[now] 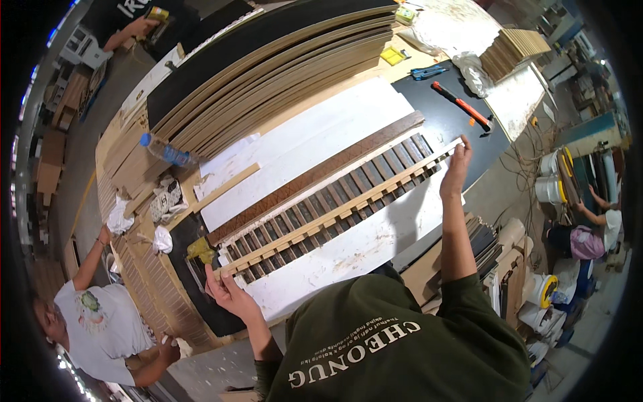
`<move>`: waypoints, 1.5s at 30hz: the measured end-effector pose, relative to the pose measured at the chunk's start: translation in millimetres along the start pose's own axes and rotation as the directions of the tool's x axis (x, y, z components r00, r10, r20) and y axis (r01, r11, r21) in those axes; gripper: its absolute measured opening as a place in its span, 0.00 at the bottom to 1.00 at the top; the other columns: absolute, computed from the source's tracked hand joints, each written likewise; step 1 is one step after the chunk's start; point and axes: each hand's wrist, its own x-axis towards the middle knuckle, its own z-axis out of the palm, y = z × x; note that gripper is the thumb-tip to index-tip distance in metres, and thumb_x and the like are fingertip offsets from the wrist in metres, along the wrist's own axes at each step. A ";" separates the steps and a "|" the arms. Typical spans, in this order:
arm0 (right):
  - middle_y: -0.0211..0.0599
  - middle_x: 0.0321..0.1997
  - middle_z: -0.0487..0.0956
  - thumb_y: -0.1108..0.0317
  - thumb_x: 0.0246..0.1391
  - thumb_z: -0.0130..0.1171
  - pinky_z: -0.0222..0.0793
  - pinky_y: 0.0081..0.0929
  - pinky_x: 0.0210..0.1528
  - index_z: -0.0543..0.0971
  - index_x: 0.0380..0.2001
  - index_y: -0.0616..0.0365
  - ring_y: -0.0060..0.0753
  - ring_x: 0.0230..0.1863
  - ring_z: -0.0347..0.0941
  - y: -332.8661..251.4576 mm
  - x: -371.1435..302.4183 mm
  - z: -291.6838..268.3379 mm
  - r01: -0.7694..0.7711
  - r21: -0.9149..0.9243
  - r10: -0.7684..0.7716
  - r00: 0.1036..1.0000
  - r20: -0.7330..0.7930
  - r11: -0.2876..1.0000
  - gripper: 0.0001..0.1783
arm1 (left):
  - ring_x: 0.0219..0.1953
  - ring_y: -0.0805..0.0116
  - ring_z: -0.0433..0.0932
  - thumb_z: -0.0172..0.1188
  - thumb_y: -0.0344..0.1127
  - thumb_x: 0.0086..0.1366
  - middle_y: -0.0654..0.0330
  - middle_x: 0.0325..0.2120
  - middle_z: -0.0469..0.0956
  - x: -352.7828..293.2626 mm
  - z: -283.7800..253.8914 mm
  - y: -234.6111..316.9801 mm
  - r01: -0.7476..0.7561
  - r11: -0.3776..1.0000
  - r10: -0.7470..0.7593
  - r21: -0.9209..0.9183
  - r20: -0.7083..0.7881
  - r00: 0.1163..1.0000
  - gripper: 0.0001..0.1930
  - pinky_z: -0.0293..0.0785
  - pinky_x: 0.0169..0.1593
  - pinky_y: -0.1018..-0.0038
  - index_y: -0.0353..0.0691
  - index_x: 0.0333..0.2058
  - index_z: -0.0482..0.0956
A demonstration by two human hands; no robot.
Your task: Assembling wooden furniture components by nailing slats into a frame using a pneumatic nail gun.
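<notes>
A long pale wooden strip with notches along it (321,226) slants across the bench, lying over a row of short dark wooden slats (330,194). At its lower left end, my left hand (231,295) pinches the strip between thumb and fingers. My right hand (455,173) grips the opposite end at the upper right. Behind the slats runs a dark brown board (315,178) with a pale edge. White panels (341,258) lie beneath this work. Near my left fingers rests a yellowish tool (199,250), its kind unclear.
Tall stacked panels (274,80) stand at the back. A red-handled hammer (463,107) and blue cutter (429,72) lie at the far right. A water bottle (167,151), loose wooden strip (231,185) and crumpled white bag (162,239) are on the left. A co-worker (107,321) is at the left edge.
</notes>
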 end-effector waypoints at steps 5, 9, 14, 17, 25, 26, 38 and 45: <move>0.49 0.63 0.63 0.57 0.43 0.65 0.38 0.45 0.69 0.67 0.57 0.57 0.46 0.66 0.55 -72.8 -65.8 41.7 0.676 -0.347 -0.425 0.702 0.571 0.651 0.37 | 0.48 0.65 0.69 0.51 0.37 0.69 0.51 0.48 0.67 2.9 -0.4 2.7 -0.060 0.994 0.057 0.094 0.032 0.998 0.22 0.65 0.53 0.72 0.30 0.56 0.66; 0.37 0.51 0.76 0.55 0.40 0.68 0.41 0.53 0.68 0.77 0.48 0.48 0.42 0.60 0.66 -89.9 -117.3 77.5 0.788 -0.086 -0.192 0.253 0.948 0.610 0.29 | 0.53 0.64 0.68 0.51 0.35 0.69 0.50 0.52 0.68 2.9 -1.2 -18.1 -0.009 0.985 0.013 -0.174 0.020 1.000 0.21 0.63 0.57 0.72 0.30 0.56 0.65; 0.27 0.41 0.80 0.59 0.39 0.69 0.57 0.40 0.60 0.80 0.40 0.46 0.31 0.48 0.73 -75.2 -130.6 81.6 0.767 -0.184 -0.163 0.351 0.922 0.615 0.20 | 0.53 0.65 0.69 0.50 0.33 0.69 0.50 0.53 0.69 2.3 -1.5 -11.9 0.050 0.971 -0.032 -0.232 0.082 0.996 0.21 0.62 0.58 0.71 0.30 0.57 0.64; 0.25 0.37 0.80 0.61 0.38 0.69 0.60 0.35 0.56 0.81 0.37 0.46 0.29 0.43 0.74 -74.6 -132.0 84.0 0.775 -0.165 -0.212 0.360 0.909 0.610 0.18 | 0.53 0.66 0.69 0.50 0.34 0.69 0.49 0.53 0.69 0.9 -2.0 -13.3 0.067 0.965 -0.049 -0.253 0.078 0.996 0.21 0.63 0.58 0.71 0.30 0.57 0.64; 0.24 0.36 0.80 0.60 0.38 0.69 0.60 0.34 0.55 0.81 0.35 0.46 0.29 0.42 0.74 -74.1 -131.0 83.5 0.773 -0.166 -0.209 0.361 0.909 0.612 0.17 | 0.52 0.66 0.69 0.50 0.34 0.69 0.50 0.52 0.70 1.1 -1.8 -9.3 0.068 0.966 -0.050 -0.249 0.078 0.996 0.21 0.63 0.57 0.71 0.30 0.57 0.64; 0.24 0.36 0.80 0.60 0.38 0.69 0.59 0.35 0.56 0.81 0.35 0.46 0.29 0.42 0.74 -72.5 -131.4 83.1 0.763 -0.166 -0.201 0.363 0.910 0.625 0.17 | 0.52 0.66 0.69 0.50 0.34 0.69 0.50 0.52 0.70 0.9 -1.3 -9.2 0.070 0.963 -0.051 -0.259 0.079 0.996 0.21 0.64 0.57 0.72 0.30 0.57 0.64; 0.25 0.31 0.79 0.52 0.39 0.69 0.56 0.43 0.60 0.81 0.34 0.46 0.29 0.42 0.74 -70.9 -114.7 77.4 0.796 -0.210 -0.179 0.369 0.912 0.568 0.18 | 0.55 0.63 0.68 0.51 0.35 0.69 0.47 0.54 0.68 3.2 -3.3 -9.2 0.073 0.970 -0.055 -0.231 0.085 0.995 0.22 0.63 0.59 0.70 0.29 0.57 0.63; 0.24 0.30 0.79 0.52 0.38 0.69 0.55 0.43 0.62 0.81 0.32 0.46 0.29 0.41 0.74 -72.2 -116.1 78.2 0.782 -0.220 -0.168 0.381 0.909 0.583 0.17 | 0.55 0.62 0.68 0.51 0.36 0.69 0.46 0.54 0.68 3.1 -3.4 -9.2 0.077 0.968 -0.057 -0.241 0.089 0.994 0.22 0.63 0.59 0.69 0.29 0.57 0.63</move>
